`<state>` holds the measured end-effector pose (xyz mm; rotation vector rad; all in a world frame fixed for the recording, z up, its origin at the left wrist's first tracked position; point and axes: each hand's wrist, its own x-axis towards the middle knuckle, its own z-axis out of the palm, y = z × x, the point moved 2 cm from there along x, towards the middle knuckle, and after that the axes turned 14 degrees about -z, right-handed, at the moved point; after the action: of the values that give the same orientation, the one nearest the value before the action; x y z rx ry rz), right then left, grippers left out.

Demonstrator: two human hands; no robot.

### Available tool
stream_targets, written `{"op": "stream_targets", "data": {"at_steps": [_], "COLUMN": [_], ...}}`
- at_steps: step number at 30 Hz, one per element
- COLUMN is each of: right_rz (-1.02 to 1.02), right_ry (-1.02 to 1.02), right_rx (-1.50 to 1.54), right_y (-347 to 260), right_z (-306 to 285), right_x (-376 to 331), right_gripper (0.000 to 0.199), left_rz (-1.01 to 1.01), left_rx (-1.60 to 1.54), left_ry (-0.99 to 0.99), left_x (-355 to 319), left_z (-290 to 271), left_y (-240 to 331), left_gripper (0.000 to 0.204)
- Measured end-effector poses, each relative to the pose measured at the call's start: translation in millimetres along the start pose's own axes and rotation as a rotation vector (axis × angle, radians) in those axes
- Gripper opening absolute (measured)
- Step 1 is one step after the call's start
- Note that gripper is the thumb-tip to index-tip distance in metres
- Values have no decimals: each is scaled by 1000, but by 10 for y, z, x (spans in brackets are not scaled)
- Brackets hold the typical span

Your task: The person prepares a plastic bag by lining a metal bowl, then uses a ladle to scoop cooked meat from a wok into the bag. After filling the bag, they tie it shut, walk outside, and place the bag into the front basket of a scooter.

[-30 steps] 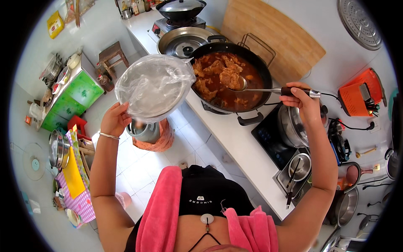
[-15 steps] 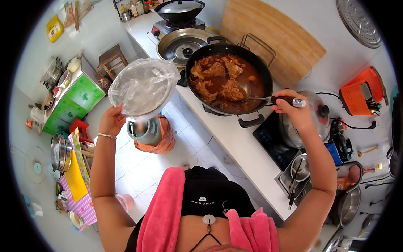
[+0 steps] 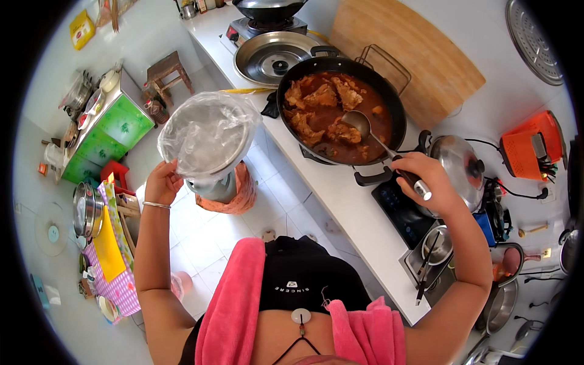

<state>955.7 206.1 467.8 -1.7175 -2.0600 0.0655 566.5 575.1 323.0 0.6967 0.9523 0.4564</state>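
Observation:
My right hand (image 3: 426, 176) is closed round the dark handle of a metal ladle (image 3: 358, 122). The ladle's bowl is tilted over the stew, touching a chunk of meat (image 3: 344, 131) near the middle of a black two-handled wok (image 3: 399, 121). Several other reddish-brown chunks sit in the sauce. Over on the left, my left hand (image 3: 163, 182) grips the near rim of a round bowl lined with a clear plastic bag (image 3: 208, 135). That bowl is held out above the floor, beside the counter. No food can be made out inside it.
Behind the wok lie a wide metal lid (image 3: 255, 55) and a large wooden board (image 3: 420, 67). A lidded pot (image 3: 453, 164) and a black induction hob (image 3: 398, 207) stand right on the white counter (image 3: 340, 201). A gas cylinder (image 3: 219, 190) is below the bagged bowl.
The ladle has swung up from the wok's right side toward the middle, its handle tipping down toward me. My left hand keeps holding the bagged bowl in about the same place.

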Motion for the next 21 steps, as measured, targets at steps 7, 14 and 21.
{"op": "stream_targets", "data": {"at_steps": [7,14,21], "right_rz": [560,616,38], "right_ry": [496,548,219], "right_rx": [697,737,240], "right_y": [483,515,225], "right_z": [90,-7,38], "right_x": [-285,-437,-186], "right_gripper": [21,20,22], "left_rz": [4,25,13], "left_rx": [23,53,112], "left_ry": [-65,-105,-145], "left_x": [58,65,152], "left_z": [115,438,558], "left_y": [52,214,230], "left_gripper": [10,14,15]}}
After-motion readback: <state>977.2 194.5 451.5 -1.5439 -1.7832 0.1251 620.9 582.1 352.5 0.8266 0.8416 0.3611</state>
